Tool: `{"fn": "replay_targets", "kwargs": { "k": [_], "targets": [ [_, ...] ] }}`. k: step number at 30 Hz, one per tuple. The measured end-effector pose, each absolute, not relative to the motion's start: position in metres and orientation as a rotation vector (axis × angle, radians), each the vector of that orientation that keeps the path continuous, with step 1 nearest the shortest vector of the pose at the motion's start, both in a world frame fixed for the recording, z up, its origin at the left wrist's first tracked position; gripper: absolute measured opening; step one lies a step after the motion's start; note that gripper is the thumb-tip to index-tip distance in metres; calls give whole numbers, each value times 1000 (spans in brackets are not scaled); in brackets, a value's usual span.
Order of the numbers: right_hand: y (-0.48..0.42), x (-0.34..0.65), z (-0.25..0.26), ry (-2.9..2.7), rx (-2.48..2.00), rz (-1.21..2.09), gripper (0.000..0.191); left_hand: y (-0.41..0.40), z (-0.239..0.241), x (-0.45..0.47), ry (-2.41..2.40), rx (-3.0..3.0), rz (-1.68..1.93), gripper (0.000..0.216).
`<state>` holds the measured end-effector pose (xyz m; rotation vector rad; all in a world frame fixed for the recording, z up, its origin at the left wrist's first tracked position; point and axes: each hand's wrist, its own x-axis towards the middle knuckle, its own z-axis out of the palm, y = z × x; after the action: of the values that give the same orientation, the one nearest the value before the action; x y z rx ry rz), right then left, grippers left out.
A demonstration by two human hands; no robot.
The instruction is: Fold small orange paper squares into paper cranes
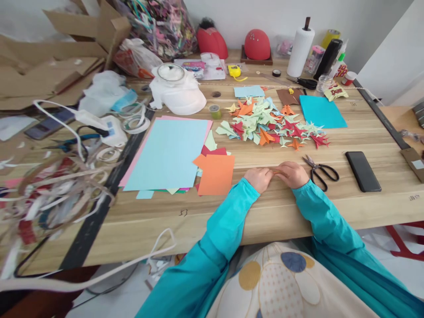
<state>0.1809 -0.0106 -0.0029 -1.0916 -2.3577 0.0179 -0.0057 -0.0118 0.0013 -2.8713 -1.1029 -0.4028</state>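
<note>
My left hand (pixel 258 179) and my right hand (pixel 293 174) meet low over the table, fingers closed on a small piece of orange paper (pixel 276 171). Most of that paper is hidden by the fingers, so its folded shape is hard to make out. Just beyond lies a heap of folded paper cranes (pixel 261 115) in pale green, orange, red and blue. Left of my hands is a square of orange paper (pixel 217 174), with red scraps under it. Black-handled scissors (pixel 319 171) rest partly spread beside my right hand.
Light blue sheets (pixel 168 152) lie stacked at the left, and a turquoise sheet (pixel 323 111) at the right. A phone (pixel 363 171) lies right of the scissors. Tangled ribbons (pixel 62 190) and a white cable cover the left side. A yellow tape measure (pixel 234 70) sits at the back.
</note>
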Motion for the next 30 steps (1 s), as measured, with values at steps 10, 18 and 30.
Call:
{"fn": "replay_targets", "kwargs": {
  "k": [10, 18, 30],
  "targets": [
    [-11, 180, -7, -2387, -1067, -52, 23, -8, 0, -6, -1104, -2825, -555, 29],
    [-13, 175, -4, -2349, -1047, -51, 21, -3, -6, -8, -1016, -2851, -698, 27],
    [-13, 173, -6, -2381, -1026, -143, 25, -2, -6, -7, -1040, -2886, -632, 23]
  ]
}}
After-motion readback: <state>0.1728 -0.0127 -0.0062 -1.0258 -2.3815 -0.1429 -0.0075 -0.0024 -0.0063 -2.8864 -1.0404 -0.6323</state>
